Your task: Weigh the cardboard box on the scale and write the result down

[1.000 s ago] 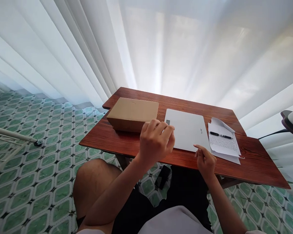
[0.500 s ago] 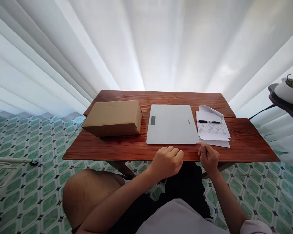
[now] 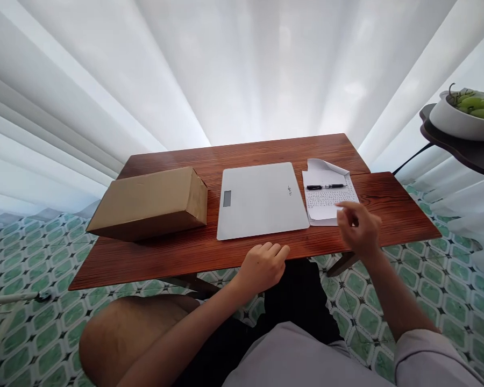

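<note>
Right hand by papers, left hand at bench edge

My right hand (image 3: 361, 226) hangs over the near right part of the papers (image 3: 323, 213), wrist bent, forefinger and thumb crooked towards each other, other fingers tucked. Blurred, so can't tell if the tips meet or pinch anything. My left hand (image 3: 265, 264) is at the near edge, below the white scale (image 3: 262, 199), back up, fingers curled loosely; inside hidden, can't tell if it holds anything. Looks like resting.

Scale lies flat mid-bench (image 3: 391, 204), display end towards the box (image 3: 153, 199), probably kept central so both hands reach it. Papers sit just right of it; pen (image 3: 326, 187) lies across them, likely for handy pick-up. Box is well left, apart from scale. Farther right: bowl (image 3: 463, 119) of green fruit on a dark stand (image 3: 460, 148). Curtain (image 3: 242, 70) behind.
</note>
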Demonstrator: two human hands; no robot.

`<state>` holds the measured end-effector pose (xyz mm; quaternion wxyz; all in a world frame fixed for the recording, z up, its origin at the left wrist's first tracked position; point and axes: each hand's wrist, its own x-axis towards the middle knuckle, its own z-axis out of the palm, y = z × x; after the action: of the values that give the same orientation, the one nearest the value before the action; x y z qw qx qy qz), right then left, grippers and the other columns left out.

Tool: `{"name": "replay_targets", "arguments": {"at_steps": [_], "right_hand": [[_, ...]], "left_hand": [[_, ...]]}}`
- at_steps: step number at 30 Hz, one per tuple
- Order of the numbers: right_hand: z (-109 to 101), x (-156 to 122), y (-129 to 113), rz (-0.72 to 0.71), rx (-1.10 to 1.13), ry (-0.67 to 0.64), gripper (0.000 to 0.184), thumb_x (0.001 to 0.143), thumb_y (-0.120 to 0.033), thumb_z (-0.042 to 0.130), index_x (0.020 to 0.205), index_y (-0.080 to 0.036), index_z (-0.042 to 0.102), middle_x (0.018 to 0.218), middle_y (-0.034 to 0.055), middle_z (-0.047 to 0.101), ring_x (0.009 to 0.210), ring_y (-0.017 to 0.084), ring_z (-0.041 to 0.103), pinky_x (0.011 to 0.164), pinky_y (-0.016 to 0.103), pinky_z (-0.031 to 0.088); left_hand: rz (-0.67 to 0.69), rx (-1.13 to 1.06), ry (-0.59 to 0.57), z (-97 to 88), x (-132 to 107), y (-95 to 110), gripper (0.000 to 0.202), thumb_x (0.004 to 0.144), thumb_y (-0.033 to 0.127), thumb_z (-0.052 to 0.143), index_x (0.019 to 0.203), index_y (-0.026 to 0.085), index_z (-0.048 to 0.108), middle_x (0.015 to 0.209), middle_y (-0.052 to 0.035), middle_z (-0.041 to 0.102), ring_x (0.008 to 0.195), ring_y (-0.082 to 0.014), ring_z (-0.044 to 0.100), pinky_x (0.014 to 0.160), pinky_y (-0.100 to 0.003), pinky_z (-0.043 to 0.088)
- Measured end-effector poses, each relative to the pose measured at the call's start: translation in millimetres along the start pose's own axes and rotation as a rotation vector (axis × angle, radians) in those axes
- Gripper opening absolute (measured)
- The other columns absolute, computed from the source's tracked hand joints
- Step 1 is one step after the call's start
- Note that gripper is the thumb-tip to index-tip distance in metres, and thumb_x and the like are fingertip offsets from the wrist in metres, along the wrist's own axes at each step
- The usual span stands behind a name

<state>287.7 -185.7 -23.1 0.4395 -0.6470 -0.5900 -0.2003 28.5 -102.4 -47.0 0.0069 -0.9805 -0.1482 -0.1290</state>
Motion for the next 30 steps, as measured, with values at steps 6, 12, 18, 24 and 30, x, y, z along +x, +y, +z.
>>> {"name": "replay_targets", "arguments": {"at_steps": [6,12,18,24,30], "right_hand": [[-1.1,44.2,72.4,0.05,-0.291,-0.171,0.031,0.102,-0.042,0.052,0.108,-0.021,0.074,0.076,0.0025,0.065,0.061,0.012,0.054,0.053,0.025,0.03],[17.2,33.5,107.0,0.069,-0.475,-0.424,0.035,0.103,-0.038,0.051,0.13,-0.023,0.068,0.103,0.0065,0.07,0.08,0.018,0.062,0.055,0.028,0.026],[32.6,22.4,114.9,0.116,-0.526,-0.483,0.035,0.103,-0.034,0.051,0.134,-0.025,0.066,0.108,0.0061,0.068,0.087,0.02,0.064,0.057,0.03,0.028],[40.0,14.4,124.3,0.103,-0.547,-0.521,0.038,0.104,-0.036,0.049,0.137,-0.024,0.064,0.108,0.0081,0.067,0.091,0.021,0.063,0.058,0.032,0.029],[39.0,13.4,123.7,0.139,-0.492,-0.496,0.031,0.102,-0.04,0.052,0.119,-0.023,0.073,0.106,0.0076,0.068,0.092,0.021,0.064,0.06,0.033,0.031]], "left_hand": [[0.116,0.015,0.053,1.6,20.5,9.1,0.014,0.091,0.014,0.044,0.096,0.018,0.056,0.075,-0.0029,0.057,0.066,-0.0179,0.051,0.056,-0.034,0.037],[0.216,-0.038,0.177,3.6,60.4,32.5,0.025,0.095,0.015,0.04,0.114,0.014,0.056,0.088,-0.0052,0.063,0.082,-0.0188,0.056,0.07,-0.032,0.046],[0.229,-0.058,0.242,17.1,100.6,57.2,0.042,0.097,0.02,0.039,0.135,0.009,0.052,0.13,-0.0133,0.062,0.121,-0.0253,0.055,0.105,-0.038,0.044],[0.175,-0.017,0.264,50.0,112.6,69.5,0.047,0.098,0.024,0.039,0.141,0.011,0.053,0.146,-0.014,0.054,0.138,-0.0291,0.047,0.12,-0.043,0.031],[0.095,-0.024,0.213,59.0,106.6,67.3,0.048,0.098,0.026,0.042,0.144,0.013,0.051,0.145,-0.0139,0.055,0.132,-0.0298,0.05,0.115,-0.045,0.036]]}}
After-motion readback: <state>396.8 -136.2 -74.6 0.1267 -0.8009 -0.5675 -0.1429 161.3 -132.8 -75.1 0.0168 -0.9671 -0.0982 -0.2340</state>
